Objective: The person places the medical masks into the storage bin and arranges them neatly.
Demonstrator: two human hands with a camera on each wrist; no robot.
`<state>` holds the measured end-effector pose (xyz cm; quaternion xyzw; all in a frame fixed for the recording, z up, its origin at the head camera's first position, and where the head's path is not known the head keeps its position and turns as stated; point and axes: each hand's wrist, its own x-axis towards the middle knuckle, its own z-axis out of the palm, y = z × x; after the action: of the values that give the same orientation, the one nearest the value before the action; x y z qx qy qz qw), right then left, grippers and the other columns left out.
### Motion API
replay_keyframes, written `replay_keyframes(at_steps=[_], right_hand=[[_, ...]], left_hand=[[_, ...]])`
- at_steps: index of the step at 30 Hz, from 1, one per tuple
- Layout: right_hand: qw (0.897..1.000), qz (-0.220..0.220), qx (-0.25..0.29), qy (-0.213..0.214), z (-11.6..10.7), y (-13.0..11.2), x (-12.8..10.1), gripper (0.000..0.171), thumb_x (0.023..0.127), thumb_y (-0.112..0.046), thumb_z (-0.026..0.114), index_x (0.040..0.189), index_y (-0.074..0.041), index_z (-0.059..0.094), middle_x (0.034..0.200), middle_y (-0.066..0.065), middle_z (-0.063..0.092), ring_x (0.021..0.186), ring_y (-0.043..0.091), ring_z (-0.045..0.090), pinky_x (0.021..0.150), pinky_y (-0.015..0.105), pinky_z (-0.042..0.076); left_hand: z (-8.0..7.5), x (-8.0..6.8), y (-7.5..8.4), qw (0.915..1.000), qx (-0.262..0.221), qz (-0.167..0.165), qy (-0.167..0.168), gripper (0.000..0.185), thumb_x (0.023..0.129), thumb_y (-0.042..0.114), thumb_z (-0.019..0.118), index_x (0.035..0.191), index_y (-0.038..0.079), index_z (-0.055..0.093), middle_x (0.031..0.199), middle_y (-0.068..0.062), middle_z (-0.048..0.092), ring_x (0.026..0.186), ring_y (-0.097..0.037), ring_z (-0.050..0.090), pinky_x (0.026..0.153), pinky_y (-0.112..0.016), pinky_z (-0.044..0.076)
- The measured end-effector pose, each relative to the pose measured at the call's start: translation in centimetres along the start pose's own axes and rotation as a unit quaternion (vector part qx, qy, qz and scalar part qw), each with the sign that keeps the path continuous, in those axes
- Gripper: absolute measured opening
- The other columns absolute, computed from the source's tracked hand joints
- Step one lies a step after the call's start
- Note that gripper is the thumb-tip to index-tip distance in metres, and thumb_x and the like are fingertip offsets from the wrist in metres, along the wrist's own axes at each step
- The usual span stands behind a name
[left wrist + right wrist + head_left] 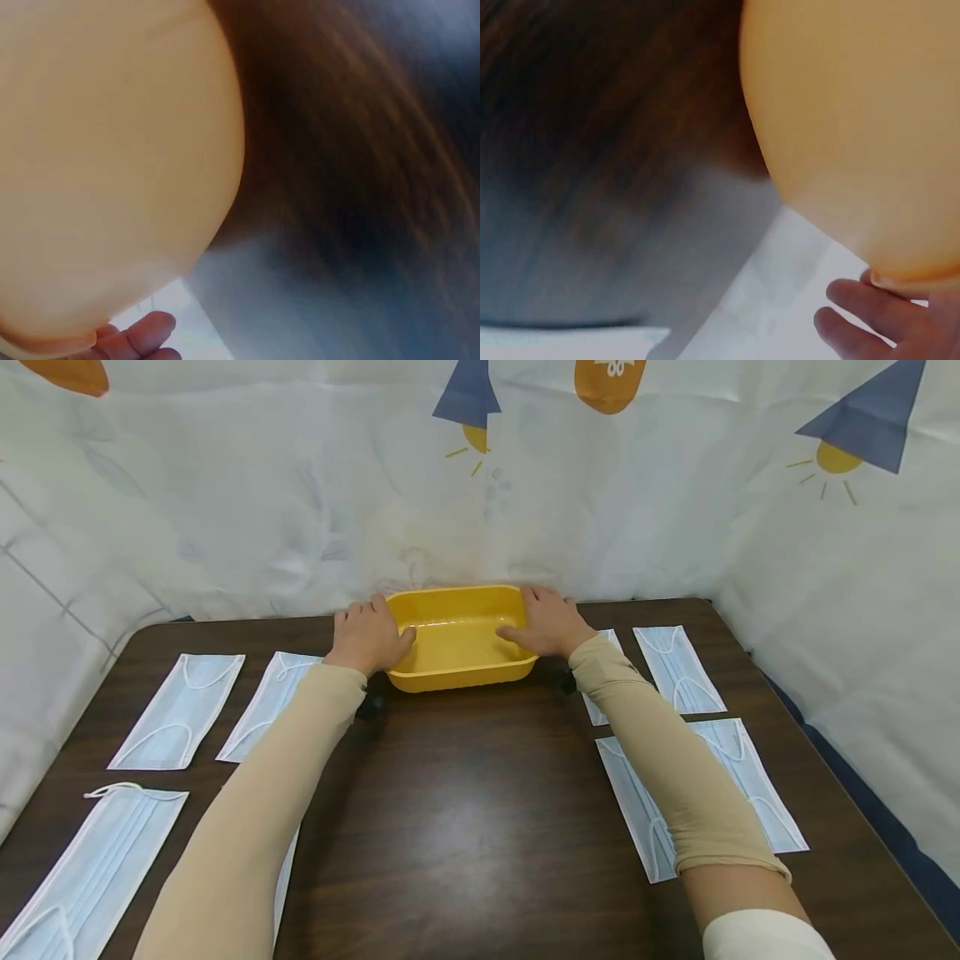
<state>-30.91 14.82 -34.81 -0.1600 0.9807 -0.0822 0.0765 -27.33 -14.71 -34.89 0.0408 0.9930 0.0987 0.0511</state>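
A person's left hand (369,637) and right hand (551,622) hold opposite ends of a yellow tray (465,643), fingers pinching its sides, near the dark tabletop's (465,827) far edge between pale blue masks (183,710)

Head view: left beige fabric sleeve (247,827) hides most of one pale-blue pleated face mask (285,881); near-left pale-blue mask (97,868) runs off bottom edge. Wrist views: yellow plastic basin (112,150) cropped, dark brown wooden desk (352,82) blurred.
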Motion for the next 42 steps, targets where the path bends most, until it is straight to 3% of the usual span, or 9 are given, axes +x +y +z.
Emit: replay_keyframes(at_steps=[4,9,21,27,33,42], right_hand=[[1.000,0.018,-0.009,-0.002,0.2,-0.3,0.1,0.092,0.097,-0.059,0.053,0.163,-0.005,0.018,0.169,0.018,0.029,0.155,0.041,0.029,0.122,0.067,0.024],[0.999,0.029,-0.019,0.001,0.0,-0.9,0.2,0.089,0.094,-0.053,0.057,0.160,-0.004,0.023,0.164,0.020,0.034,0.148,0.043,0.034,0.119,0.067,0.023],[0.998,0.055,-0.009,-0.028,-0.1,-1.0,0.5,0.083,0.094,-0.051,0.054,0.155,-0.002,0.026,0.158,0.023,0.034,0.141,0.045,0.035,0.115,0.062,0.024],[0.998,0.054,-0.006,-0.026,0.0,-1.0,0.6,0.075,0.093,-0.041,0.050,0.153,-0.003,0.027,0.156,0.022,0.033,0.135,0.043,0.034,0.112,0.060,0.024],[0.999,0.047,0.002,-0.017,0.2,-0.7,0.5,0.060,0.089,-0.026,0.042,0.143,-0.003,0.033,0.143,0.020,0.039,0.120,0.039,0.035,0.105,0.056,0.026],[0.999,0.043,0.012,-0.019,0.2,-0.4,0.7,0.058,0.092,-0.024,0.038,0.145,-0.003,0.031,0.147,0.020,0.036,0.125,0.039,0.032,0.105,0.056,0.023]], left_hand=[[-0.1,0.0,-0.2,0.9997,-0.009,-0.016,-0.018,0.057,0.099,0.035,0.040,0.135,-0.009,0.032,0.123,-0.030,0.054,0.118,-0.045,0.043,0.105,-0.059,0.030],[-0.6,-0.1,-0.4,0.9991,-0.001,-0.025,-0.034,0.059,0.094,0.024,0.041,0.142,-0.007,0.027,0.131,-0.032,0.048,0.122,-0.049,0.038,0.108,-0.061,0.030],[-1.2,-0.3,-0.4,0.9989,0.015,-0.021,-0.040,0.064,0.094,0.025,0.041,0.144,-0.010,0.023,0.139,-0.036,0.042,0.128,-0.051,0.033,0.112,-0.061,0.027],[-1.0,0.0,-0.6,0.9988,0.013,-0.019,-0.043,0.065,0.095,0.025,0.041,0.146,-0.011,0.022,0.142,-0.037,0.040,0.129,-0.051,0.032,0.113,-0.062,0.026],[-0.8,0.2,-0.6,0.9988,0.010,-0.020,-0.044,0.063,0.096,0.025,0.041,0.146,-0.010,0.023,0.139,-0.035,0.041,0.125,-0.049,0.032,0.113,-0.061,0.027],[-0.7,0.4,-0.8,0.9994,0.008,-0.014,-0.032,0.054,0.096,0.024,0.039,0.137,-0.010,0.028,0.129,-0.033,0.044,0.119,-0.047,0.035,0.107,-0.058,0.029]])
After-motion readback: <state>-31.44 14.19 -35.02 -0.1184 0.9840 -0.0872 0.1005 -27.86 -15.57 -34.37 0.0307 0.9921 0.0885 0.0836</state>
